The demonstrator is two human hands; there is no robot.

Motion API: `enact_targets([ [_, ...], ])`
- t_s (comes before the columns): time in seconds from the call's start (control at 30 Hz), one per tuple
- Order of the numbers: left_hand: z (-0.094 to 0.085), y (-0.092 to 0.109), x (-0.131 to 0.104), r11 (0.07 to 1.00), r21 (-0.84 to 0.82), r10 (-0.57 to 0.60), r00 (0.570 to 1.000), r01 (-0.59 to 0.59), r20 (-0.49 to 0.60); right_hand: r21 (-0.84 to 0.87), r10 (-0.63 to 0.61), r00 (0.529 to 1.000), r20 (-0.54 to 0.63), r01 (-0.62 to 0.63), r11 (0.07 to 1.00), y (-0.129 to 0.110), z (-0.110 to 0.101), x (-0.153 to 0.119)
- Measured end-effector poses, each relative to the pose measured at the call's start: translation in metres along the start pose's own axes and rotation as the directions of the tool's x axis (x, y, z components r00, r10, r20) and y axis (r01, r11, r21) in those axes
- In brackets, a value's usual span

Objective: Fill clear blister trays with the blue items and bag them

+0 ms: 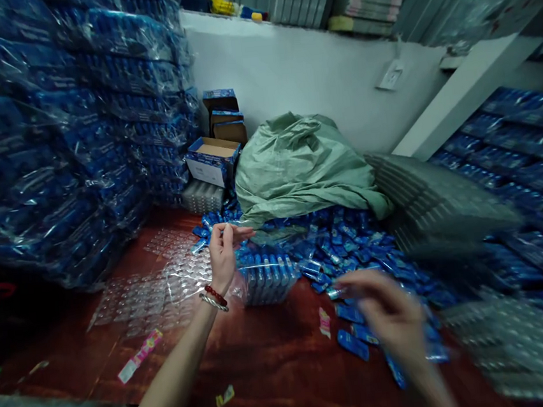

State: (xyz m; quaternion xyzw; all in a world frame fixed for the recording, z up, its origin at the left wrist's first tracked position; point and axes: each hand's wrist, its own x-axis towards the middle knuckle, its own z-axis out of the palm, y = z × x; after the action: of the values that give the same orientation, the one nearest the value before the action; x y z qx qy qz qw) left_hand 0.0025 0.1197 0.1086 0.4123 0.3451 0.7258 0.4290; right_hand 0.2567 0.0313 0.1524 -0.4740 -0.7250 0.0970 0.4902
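Pinching its thumb and fingers together near the centre of the frame, the person's left hand [228, 249] appears to hold the edge of a thin, clear plastic film [237, 287]. A dark red beaded bracelet [216, 294] and a pale, shiny bangle [214, 302] circle that wrist. Just below and to the right of this hand, an upright, boxy block of blue-and-clear packets [269, 283] stands in a row on the dark red tabletop [276, 356], with the film around it.

The right hand [390, 310], at the lower right, is blurred, its fingers bent and pointing left above small, flat blue packets [353, 344]; whether it grips one cannot be told. More loose blue packets [347, 247] lie heaped behind it, reaching up to a bulky, pale green cloth sack [300, 156] in the middle of the frame.

Left of the block, clear plastic blister sheets [137, 299] spread over the tabletop. A pink patterned strip [141, 355] lies at the lower left, and a small pink scrap [324, 323] sits between the block and the right hand. Tall stacks of plastic-wrapped blue packs [53, 135] fill the upper left.
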Motion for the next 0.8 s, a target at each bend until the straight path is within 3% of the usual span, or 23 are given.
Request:
enact_targets([
  [0.03,0.0,0.0,0.0,1.0,-0.008,-0.006,1.0,0.006,0.006,-0.049,-0.081,0.981,0.175,0.091,0.995,-0.002,0.034,-0.02],
  [0.1,0.0,0.002,-0.001,1.0,-0.013,-0.009,1.0,0.01,0.029,-0.199,-0.193,0.934,0.3,0.259,0.945,0.004,0.094,-0.044],
  [0.17,-0.002,0.006,-0.006,1.0,0.012,-0.004,0.997,0.003,0.073,-0.362,-0.193,0.93,0.312,0.304,0.881,0.017,0.135,-0.051],
  [0.23,-0.005,0.01,-0.016,0.997,0.081,0.005,0.99,-0.016,0.138,-0.484,-0.157,0.948,0.277,0.279,0.83,0.029,0.155,-0.049],
  [0.33,-0.014,0.011,-0.039,0.956,0.278,0.019,0.963,-0.097,0.27,-0.562,-0.092,0.972,0.218,0.202,0.802,0.036,0.164,-0.041],
  [0.43,-0.03,0.003,-0.065,0.868,0.456,-0.015,0.909,-0.194,0.416,-0.52,-0.063,0.977,0.202,0.162,0.839,0.04,0.16,-0.037],
  [0.57,-0.054,-0.016,-0.085,0.794,0.521,-0.011,0.849,-0.314,0.529,-0.152,-0.108,0.981,0.162,0.133,0.979,0.055,0.144,-0.042],
  [0.63,-0.062,-0.023,-0.087,0.749,0.525,0.016,0.804,-0.403,0.594,0.139,-0.013,0.998,0.056,0.006,0.99,0.057,0.136,-0.046],
  [0.7,-0.065,-0.028,-0.084,0.685,0.518,0.051,0.743,-0.512,0.667,0.435,0.205,0.973,-0.107,-0.14,0.89,0.052,0.129,-0.048],
  [0.77,-0.065,-0.032,-0.081,0.617,0.486,0.09,0.669,-0.619,0.738,0.659,0.442,0.872,-0.209,-0.208,0.723,0.042,0.123,-0.045],
  [0.8,-0.065,-0.033,-0.079,0.586,0.459,0.109,0.626,-0.668,0.772,0.728,0.531,0.824,-0.195,-0.241,0.642,0.036,0.12,-0.041],
])
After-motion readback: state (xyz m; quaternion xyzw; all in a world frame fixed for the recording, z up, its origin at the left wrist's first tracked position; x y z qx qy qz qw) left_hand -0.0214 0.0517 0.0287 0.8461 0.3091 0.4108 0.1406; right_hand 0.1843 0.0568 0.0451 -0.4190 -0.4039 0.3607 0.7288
